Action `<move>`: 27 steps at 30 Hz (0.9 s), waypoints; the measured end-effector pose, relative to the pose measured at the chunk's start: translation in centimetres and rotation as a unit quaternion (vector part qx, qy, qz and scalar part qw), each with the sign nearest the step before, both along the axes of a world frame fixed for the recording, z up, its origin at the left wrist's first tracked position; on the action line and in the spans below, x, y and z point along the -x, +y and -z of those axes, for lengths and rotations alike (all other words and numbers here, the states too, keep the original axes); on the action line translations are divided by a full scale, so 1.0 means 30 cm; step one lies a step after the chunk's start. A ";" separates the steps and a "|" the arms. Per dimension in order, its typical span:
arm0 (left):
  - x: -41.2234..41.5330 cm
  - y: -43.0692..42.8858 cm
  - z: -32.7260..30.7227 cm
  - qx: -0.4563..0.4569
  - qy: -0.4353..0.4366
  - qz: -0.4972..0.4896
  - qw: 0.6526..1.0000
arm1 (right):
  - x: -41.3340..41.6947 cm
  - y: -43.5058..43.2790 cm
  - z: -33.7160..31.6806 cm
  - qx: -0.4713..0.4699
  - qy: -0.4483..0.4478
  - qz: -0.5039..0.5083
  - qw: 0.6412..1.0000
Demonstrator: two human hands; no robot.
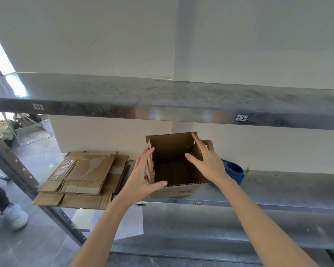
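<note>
An open brown cardboard box (pixel 178 191) stands on the middle metal shelf (pixel 287 189), its top flaps raised and its inside empty. My left hand (pixel 141 176) lies against the box's left flap with straight fingers, and its thumb reaches across the front rim. My right hand (pixel 208 162) holds the right wall, with the thumb inside the box and the fingers on the outside.
A stack of flattened cardboard boxes (pixel 85 174) lies left of the box. A blue round-holed object (pixel 234 170) sits behind my right wrist. The upper shelf (pixel 162 101) hangs close above. White paper (pixel 131 222) and a small black pen (pixel 140 204) lie below. Another person's shoe (pixel 14 215) is at the far left.
</note>
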State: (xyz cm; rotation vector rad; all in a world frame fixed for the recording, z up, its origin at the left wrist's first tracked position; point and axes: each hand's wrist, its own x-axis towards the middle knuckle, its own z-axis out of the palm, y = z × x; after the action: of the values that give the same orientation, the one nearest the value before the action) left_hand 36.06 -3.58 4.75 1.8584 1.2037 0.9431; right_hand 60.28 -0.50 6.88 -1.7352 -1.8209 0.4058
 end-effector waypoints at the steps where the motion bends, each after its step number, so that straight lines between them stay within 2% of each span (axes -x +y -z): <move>1: -0.001 0.006 -0.004 0.006 0.001 -0.008 1.000 | -0.002 -0.009 -0.001 0.012 0.018 -0.007 1.000; 4: 0.011 0.031 -0.006 0.023 0.001 -0.022 0.999 | -0.013 -0.037 0.002 0.055 0.075 -0.046 0.995; 7: 0.028 0.057 0.000 0.023 0.018 -0.015 0.999 | -0.022 -0.055 0.005 0.081 0.078 -0.081 0.990; 13: 0.019 0.089 0.010 0.017 0.024 -0.025 0.999 | -0.001 -0.037 -0.029 0.129 0.019 -0.095 0.987; 16: 0.016 0.096 0.005 0.017 0.011 -0.039 0.999 | -0.012 -0.044 -0.031 0.148 0.084 -0.100 0.980; 21: 0.015 0.098 0.021 0.021 -0.067 -0.094 0.993 | -0.043 -0.074 0.018 0.126 0.203 -0.072 0.968; 23: 0.020 0.094 0.038 0.026 -0.093 -0.108 0.989 | -0.053 -0.073 0.034 0.107 0.213 -0.054 0.970; 27: 0.024 0.095 0.056 0.034 -0.078 -0.090 0.992 | -0.061 -0.064 0.054 0.079 0.220 -0.026 0.972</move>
State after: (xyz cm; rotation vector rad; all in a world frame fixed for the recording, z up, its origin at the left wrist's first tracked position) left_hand 35.33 -0.74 3.06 1.6110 1.3043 1.1099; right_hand 62.11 -2.42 5.26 -1.5454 -1.5458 0.9008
